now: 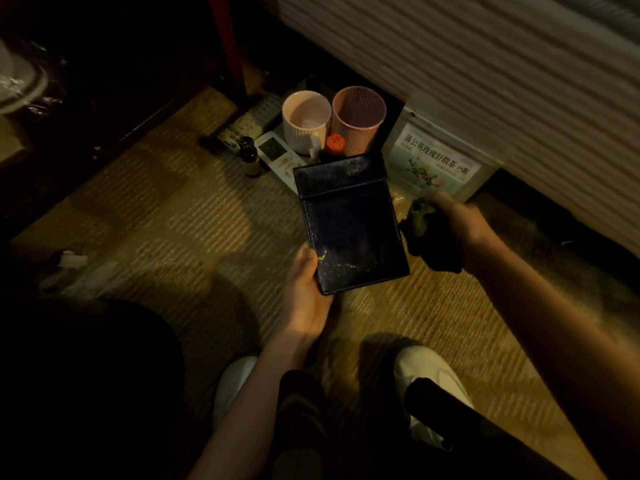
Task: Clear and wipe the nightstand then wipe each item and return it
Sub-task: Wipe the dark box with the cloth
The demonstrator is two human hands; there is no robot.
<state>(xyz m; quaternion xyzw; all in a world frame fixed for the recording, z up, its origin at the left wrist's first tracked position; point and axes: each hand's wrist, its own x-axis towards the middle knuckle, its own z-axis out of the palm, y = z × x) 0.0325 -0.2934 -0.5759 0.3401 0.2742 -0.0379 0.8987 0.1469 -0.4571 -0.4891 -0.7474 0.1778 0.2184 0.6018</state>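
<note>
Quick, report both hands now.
Left hand: holding the black case by its corner.
Right hand: gripping a dark cloth.

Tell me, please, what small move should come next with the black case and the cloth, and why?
Probably bring the cloth in the right hand onto the black case: the left hand holds it up by a corner, and pale dusty specks show on its face.
</note>
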